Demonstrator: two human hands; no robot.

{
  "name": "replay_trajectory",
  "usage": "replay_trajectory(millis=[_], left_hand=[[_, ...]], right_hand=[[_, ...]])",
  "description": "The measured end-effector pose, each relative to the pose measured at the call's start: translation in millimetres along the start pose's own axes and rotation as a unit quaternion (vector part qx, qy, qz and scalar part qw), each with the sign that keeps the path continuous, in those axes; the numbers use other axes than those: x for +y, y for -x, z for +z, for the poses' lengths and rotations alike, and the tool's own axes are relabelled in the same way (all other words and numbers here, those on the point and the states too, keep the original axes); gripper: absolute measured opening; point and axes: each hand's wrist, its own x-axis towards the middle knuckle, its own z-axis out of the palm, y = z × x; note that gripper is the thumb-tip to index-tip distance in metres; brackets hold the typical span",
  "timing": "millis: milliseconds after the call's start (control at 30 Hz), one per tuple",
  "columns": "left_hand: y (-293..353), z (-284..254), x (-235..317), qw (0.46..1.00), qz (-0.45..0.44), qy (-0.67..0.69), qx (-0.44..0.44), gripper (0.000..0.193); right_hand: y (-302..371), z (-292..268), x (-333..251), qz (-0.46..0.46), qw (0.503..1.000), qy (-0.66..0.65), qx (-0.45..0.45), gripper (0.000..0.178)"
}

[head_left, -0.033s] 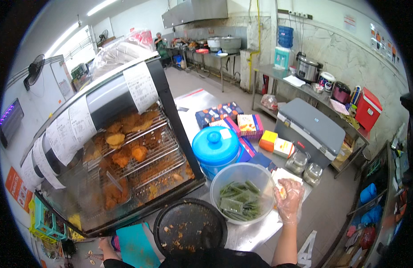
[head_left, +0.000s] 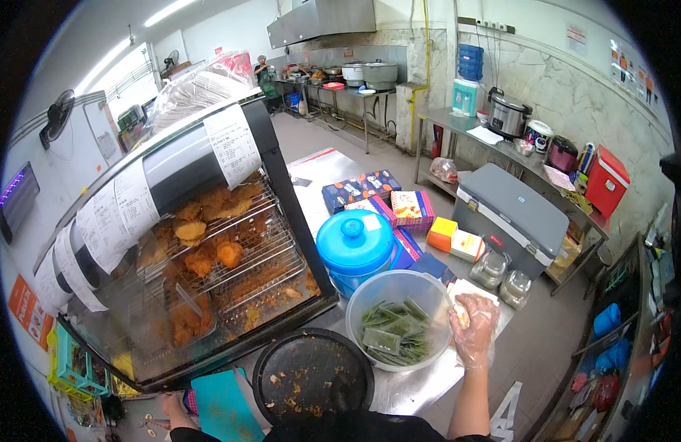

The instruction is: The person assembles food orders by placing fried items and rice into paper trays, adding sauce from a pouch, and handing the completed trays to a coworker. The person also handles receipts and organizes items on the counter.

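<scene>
My right hand, in a clear plastic glove, is closed over a small white and orange thing that its fingers mostly cover. It is just right of a translucent round tub holding several green packets. White paper sheets lie just beyond the fingers. At the lower left my left hand shows only in part, near a teal cutting board; its fingers are too unclear to read. Between board and tub sits a black round pan with brown crumbs.
A glass food warmer with fried pieces on racks fills the left. A blue lidded bucket, small boxes and glass jars stand beyond the tub. Farther off are a grey cooler and a person.
My gloved right hand has shifted very slightly left, still closed beside the tub. Otherwise the scene looks the same.
</scene>
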Motion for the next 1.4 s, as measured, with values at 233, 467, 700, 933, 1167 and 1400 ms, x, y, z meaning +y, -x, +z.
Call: replay_trajectory(millis=[233,467,700,933,1167,1400], left_hand=[[41,-37,3,0.981,0.032,-0.172,-0.085,0.058],[334,-197,178,0.767,0.444,-0.055,-0.46,0.069],[566,-303,364,0.673,0.704,0.216,-0.064,0.085],[626,-329,404,0.631,0.703,-0.036,-0.326,0.08],[663,-308,427,0.574,0.735,-0.096,-0.35,0.084],[652,-325,397,0.618,0.676,-0.118,-0.384,0.091]], right_hand=[[-102,12,-18,-0.123,0.948,-0.292,0.01,0.074],[-259,51,-30,-0.337,0.78,-0.447,-0.279,0.096],[-373,61,-54,-0.331,0.804,-0.419,-0.262,0.075],[-387,61,-3,-0.249,0.626,-0.409,-0.616,0.07],[-336,48,-55,-0.326,0.562,-0.444,-0.617,0.08],[-329,57,-39,-0.286,0.589,-0.426,-0.624,0.09]])
